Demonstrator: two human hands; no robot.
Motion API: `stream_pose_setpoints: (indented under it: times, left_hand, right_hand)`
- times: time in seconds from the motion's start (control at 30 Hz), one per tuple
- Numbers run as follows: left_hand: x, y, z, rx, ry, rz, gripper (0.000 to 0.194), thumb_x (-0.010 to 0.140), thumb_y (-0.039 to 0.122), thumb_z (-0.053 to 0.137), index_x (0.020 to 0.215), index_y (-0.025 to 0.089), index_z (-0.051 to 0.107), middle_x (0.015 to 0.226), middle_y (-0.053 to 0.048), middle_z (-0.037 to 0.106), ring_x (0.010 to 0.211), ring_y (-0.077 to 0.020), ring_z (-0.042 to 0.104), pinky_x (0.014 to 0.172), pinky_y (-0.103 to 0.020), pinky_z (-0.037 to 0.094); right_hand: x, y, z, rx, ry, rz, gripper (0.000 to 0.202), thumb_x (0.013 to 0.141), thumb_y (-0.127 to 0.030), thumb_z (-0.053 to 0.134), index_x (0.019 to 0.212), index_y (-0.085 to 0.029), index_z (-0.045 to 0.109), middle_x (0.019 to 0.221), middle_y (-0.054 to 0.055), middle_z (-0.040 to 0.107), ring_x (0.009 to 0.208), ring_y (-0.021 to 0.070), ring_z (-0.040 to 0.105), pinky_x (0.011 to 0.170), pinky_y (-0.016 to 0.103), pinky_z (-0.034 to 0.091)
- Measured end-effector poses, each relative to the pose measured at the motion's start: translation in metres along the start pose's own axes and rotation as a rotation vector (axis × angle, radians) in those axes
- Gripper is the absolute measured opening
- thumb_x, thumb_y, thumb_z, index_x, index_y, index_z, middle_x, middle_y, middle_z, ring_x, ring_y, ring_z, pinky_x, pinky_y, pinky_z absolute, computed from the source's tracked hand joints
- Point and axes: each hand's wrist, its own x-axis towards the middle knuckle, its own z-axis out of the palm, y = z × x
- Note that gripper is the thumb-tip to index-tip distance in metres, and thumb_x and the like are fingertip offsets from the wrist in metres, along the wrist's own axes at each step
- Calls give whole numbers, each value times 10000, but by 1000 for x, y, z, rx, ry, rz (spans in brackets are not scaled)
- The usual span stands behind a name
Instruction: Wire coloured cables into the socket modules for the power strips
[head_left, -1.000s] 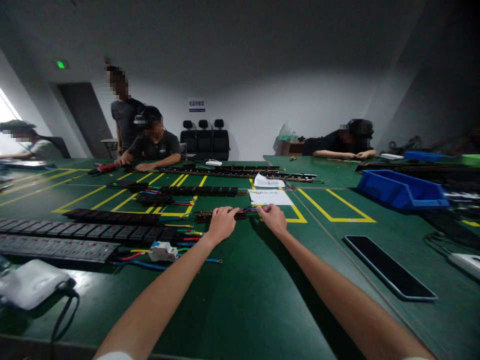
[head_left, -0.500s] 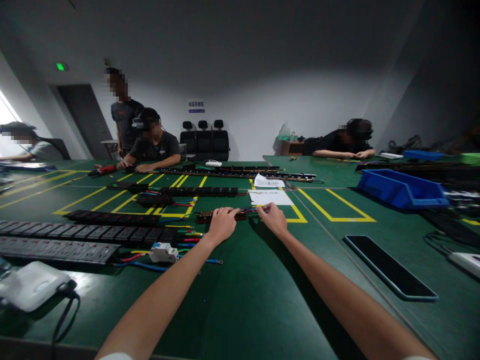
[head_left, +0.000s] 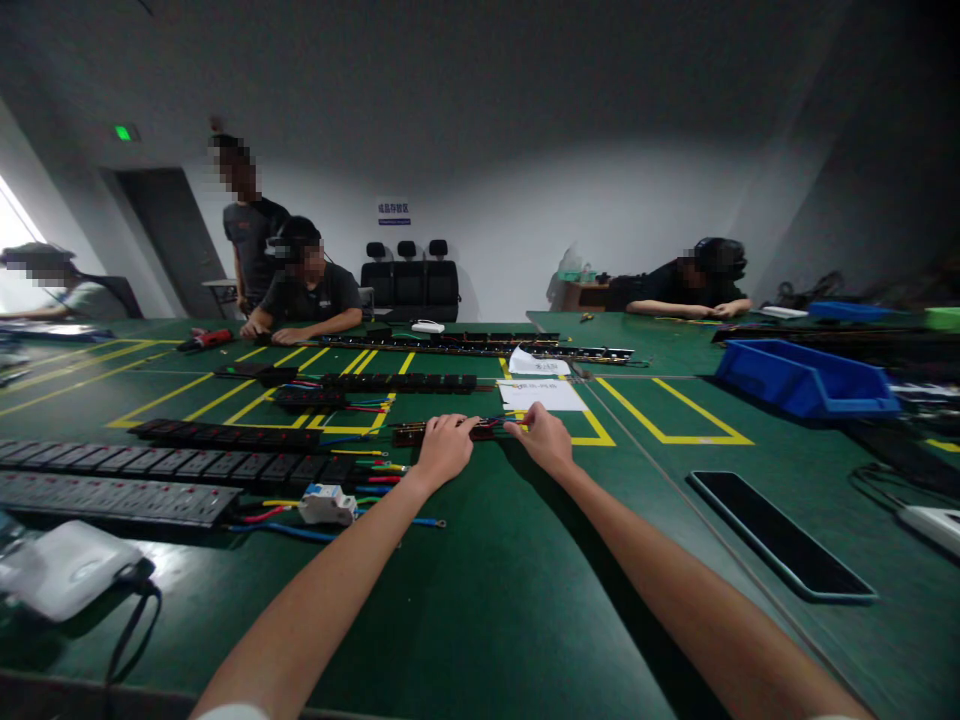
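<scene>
My left hand (head_left: 446,446) lies over a short dark strip (head_left: 409,434), its fingers closed round it and pressing it to the green table. Thin coloured wires (head_left: 491,421) come out of the strip's right end. My right hand (head_left: 547,438) is at these wires, with thumb and bent fingers closed on them; the exact pinch point is too small to make out. Left of my hands lie black power strips (head_left: 247,465) with socket rows and coloured leads. A white circuit breaker (head_left: 327,505) sits among the leads. White paper sheets (head_left: 546,396) lie just beyond my right hand.
A phone (head_left: 780,535) and a blue bin (head_left: 802,378) stand to the right. At front left is a white device (head_left: 71,570) with a black cord. Yellow tape lines (head_left: 697,440) mark the green table (head_left: 480,610). Several co-workers are at the far side.
My right hand's fingers have bent and drawn back slightly at the wires, with the knuckles higher. My left hand and the strip stay in place.
</scene>
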Motion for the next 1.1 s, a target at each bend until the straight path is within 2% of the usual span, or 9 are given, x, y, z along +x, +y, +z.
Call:
stream_pose_setpoints:
  times: [0.27,0.47,0.63,0.8,0.9,1.1]
  left_hand:
    - [0,1,-1,3,-9,-7,420,960,191,458,1346,266,605,1297,-75,643,1207,-241,561,1065,-430,397]
    - [0,0,1,-6,-2,-4,422,964,192,452,1352,261,602,1297,-76,643,1208,-239,558,1071,-436,395]
    - [0,0,-1,-12,0,-4,418,969,206,445,1353,254,604,1287,-75,648,1198,-240,562,1071,-438,395]
    - [0,2,-4,-8,-5,-1,415,969,203,443,1349,250,603,1283,-77,649,1193,-237,562,1067,-428,390]
    - [0,2,-4,-2,-6,1,414,968,197,444,1348,246,600,1285,-79,646,1192,-236,560,1059,-424,390]
    - [0,-1,1,23,20,2,417,948,180,458,1330,254,607,1265,-72,654,1164,-239,567,1030,-418,391]
  right_hand:
    - [-4,-7,0,-143,8,-60,260,932,-507,576,968,-251,589,851,49,698,744,203,623,602,266,298]
    - [-2,2,-6,-88,-52,-124,365,910,-597,561,989,-250,643,910,57,718,796,213,631,606,258,317]
    - [2,8,-4,-64,-103,-181,401,976,-547,457,903,-234,698,900,57,725,800,197,639,595,252,316]
    - [8,10,0,-20,-121,-147,335,960,-486,532,903,-222,730,905,56,737,853,204,657,630,249,349]
    - [7,6,-2,-57,-90,-122,309,952,-467,557,926,-223,745,941,63,744,873,209,660,646,255,370]
    - [-5,-3,-6,-202,20,-255,360,983,-446,502,862,-208,743,967,79,735,830,187,650,626,263,343]
